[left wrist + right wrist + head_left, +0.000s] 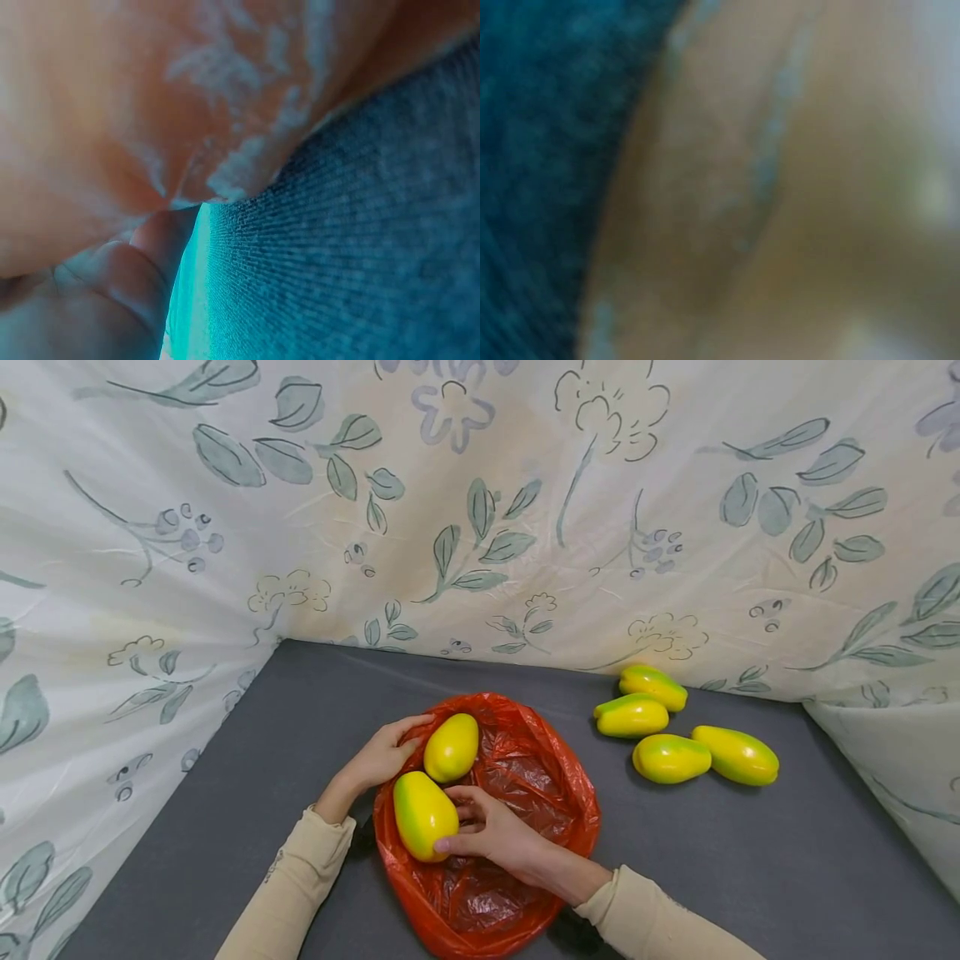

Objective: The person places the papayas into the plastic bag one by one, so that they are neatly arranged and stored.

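A red plastic bag (577,802) lies wide open on the dark grey table, its rim rolled outward. Inside, toward its left side, are two yellow-green papayas: the farther papaya (452,747) and the nearer papaya (424,817). My right hand (498,835) reaches in from the right and holds the nearer one, thumb low on its side and fingers partly hidden behind it. My left hand (382,752) grips the bag's rim at the upper left, close beside the farther papaya. Both wrist views are filled mostly by blurred skin and dark cloth.
Right of the bag lie more papayas: a far papaya (654,687), one just before it (632,716), and a touching pair, left papaya (671,758) and right papaya (735,755). A floral curtain (480,527) hangs along the back and sides of the table (240,777).
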A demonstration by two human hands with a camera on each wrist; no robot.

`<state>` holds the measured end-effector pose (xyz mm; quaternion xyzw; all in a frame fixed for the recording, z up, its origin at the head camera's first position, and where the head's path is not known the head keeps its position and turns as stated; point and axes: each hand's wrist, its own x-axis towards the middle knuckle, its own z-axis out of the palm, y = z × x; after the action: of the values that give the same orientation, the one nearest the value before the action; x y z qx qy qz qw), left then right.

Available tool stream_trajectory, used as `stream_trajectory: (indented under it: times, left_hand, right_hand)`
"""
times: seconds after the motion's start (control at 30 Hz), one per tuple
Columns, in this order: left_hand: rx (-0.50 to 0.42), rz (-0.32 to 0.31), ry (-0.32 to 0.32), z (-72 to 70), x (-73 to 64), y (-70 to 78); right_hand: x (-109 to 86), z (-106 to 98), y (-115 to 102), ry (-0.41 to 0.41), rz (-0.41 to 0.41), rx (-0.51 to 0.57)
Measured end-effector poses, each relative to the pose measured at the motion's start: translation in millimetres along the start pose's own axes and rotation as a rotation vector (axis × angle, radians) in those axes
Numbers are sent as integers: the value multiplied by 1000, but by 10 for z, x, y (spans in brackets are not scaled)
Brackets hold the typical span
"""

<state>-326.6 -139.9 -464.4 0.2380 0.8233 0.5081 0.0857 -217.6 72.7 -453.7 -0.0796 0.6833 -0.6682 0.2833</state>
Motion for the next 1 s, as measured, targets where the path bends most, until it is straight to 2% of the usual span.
stream_trajectory:
  times: [0.23,0.43,0.67,1.0]
  left_hand:
    - [13,2,0,1,21,-9]
    - [15,-6,0,-2,33,6]
    - [13,-17,6,-1,27,7]
    - [6,-6,6,-16,13,-6]
  right_hand:
    - [-27,-66,-17,-9,57,125]
    - [-90,-188,-59,28,58,157]
    - [-165,-381,-134,66,10,202]
    - [-295,-654,-189,150,-133,267]
